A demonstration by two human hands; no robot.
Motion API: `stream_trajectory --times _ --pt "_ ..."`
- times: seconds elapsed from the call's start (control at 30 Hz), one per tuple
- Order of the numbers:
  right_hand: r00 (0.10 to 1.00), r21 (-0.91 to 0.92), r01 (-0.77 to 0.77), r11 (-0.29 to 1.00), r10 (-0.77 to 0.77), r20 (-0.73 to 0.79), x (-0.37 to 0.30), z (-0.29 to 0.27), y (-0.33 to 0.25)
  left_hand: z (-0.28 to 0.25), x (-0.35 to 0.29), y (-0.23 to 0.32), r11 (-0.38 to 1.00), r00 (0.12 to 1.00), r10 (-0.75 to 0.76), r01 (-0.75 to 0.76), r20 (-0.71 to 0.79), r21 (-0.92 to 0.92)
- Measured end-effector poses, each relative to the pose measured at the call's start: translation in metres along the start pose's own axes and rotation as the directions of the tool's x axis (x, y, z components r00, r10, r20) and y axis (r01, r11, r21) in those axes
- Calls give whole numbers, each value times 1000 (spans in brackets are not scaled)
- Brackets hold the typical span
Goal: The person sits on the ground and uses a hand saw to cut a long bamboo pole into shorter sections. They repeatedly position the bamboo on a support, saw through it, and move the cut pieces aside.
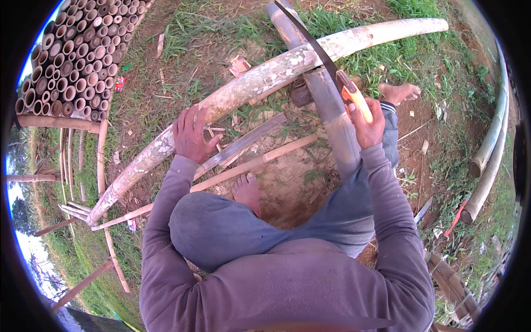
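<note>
A long pale bamboo pole (260,80) with mottled bark slants from the lower left to the upper right in front of me. My left hand (192,133) is laid over it, fingertips curled past its far side and thumb spread along the near side. My right hand (366,123) is closed round the orange handle of a handsaw (326,60). The saw's dark, curved blade crosses the pole, close to where the pole lies over a thick bamboo log (332,119). Whether the teeth have cut into the pole cannot be made out.
Split bamboo strips (260,161) lie between my legs and the pole. Cut bamboo pieces (77,66) are stacked at upper left, beside a bamboo frame (102,160). Two poles (489,149) and a red-handled tool (456,218) lie at right. My bare feet are near the log.
</note>
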State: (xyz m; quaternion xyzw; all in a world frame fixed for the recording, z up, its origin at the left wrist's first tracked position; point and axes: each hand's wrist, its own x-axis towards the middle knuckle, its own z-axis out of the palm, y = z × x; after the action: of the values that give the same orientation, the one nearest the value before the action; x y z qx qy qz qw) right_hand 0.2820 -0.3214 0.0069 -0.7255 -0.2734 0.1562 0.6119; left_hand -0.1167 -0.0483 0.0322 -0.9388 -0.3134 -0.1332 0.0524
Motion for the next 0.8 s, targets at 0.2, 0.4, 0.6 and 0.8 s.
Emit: stream_trajectory --times 0.2,0.4,0.6,0.8 --pt "993 32 96 995 -97 65 -5 3 -21 18 90 -3 968 794 -192 249 577 -21" --pt "992 98 -41 994 29 125 -26 25 -42 26 44 -52 971 866 -158 224 474 -86" --pt "986 -95 130 987 -119 114 -59 52 -47 11 32 -56 979 875 -172 205 452 -25" --pt "962 -2 206 979 -202 185 -55 45 -48 24 39 -32 966 889 -249 259 384 27"
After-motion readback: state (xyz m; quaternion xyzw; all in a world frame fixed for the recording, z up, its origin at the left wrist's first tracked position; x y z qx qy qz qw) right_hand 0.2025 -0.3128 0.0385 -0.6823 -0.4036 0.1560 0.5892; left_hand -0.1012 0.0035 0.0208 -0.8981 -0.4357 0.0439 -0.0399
